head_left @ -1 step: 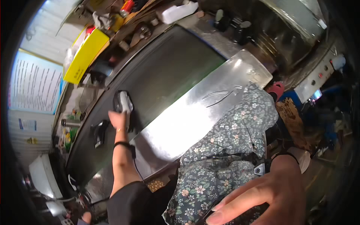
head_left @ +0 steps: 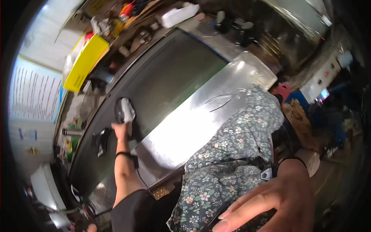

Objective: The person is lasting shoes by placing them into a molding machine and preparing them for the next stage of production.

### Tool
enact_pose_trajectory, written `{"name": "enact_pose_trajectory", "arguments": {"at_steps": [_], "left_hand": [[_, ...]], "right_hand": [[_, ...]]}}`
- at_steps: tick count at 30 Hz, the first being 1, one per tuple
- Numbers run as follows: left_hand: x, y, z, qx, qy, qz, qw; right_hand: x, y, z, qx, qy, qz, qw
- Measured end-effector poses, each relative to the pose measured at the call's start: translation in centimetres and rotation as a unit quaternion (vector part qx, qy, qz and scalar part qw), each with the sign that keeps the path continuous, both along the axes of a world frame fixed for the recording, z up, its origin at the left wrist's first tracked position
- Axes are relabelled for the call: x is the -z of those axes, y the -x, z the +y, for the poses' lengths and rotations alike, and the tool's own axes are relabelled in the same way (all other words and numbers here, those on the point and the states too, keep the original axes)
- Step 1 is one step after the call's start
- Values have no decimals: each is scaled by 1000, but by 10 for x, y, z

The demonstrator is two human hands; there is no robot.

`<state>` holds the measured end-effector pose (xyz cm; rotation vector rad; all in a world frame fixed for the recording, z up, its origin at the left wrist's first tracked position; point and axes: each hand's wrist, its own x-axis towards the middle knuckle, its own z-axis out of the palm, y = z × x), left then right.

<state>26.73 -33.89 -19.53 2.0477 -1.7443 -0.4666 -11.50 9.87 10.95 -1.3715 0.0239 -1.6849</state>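
Observation:
My left arm reaches out over a dark conveyor belt (head_left: 166,73). At its end my left hand (head_left: 121,130) is closed on the near end of a dark shoe with a pale grey-white patch (head_left: 125,110); most of its fingers are hidden. Left of that hand a second black shoe-like piece (head_left: 102,141) lies on the belt. Close in at the lower right, my right hand (head_left: 266,201) has its fingers stretched out and apart over the flowered apron (head_left: 208,185), with nothing visibly gripped. Long-handled pliers (head_left: 225,101) lie on the shiny metal ledge (head_left: 185,125).
A yellow box (head_left: 85,63) and a white plastic bottle (head_left: 180,15) stand beyond the belt's far edge among clutter. At the right are a control panel (head_left: 320,80) and a red-pink handle-like thing (head_left: 283,91). A small camera (head_left: 266,174) sits by my right wrist.
The whole view has shifted slightly, with the belt's contents appearing a little left and lower. My left hand stays on the shoe; my right hand hardly differs.

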Motion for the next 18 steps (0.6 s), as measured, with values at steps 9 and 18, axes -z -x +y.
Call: {"name": "enact_pose_trajectory", "arguments": {"at_steps": [9, 18], "left_hand": [[-79, 78, 78, 264, -297, 462, 793], [-153, 247, 266, 679, -311, 313, 587]], "right_hand": [[120, 54, 66, 383, -364, 76, 846], [115, 98, 73, 639, -337, 366, 586]]}}
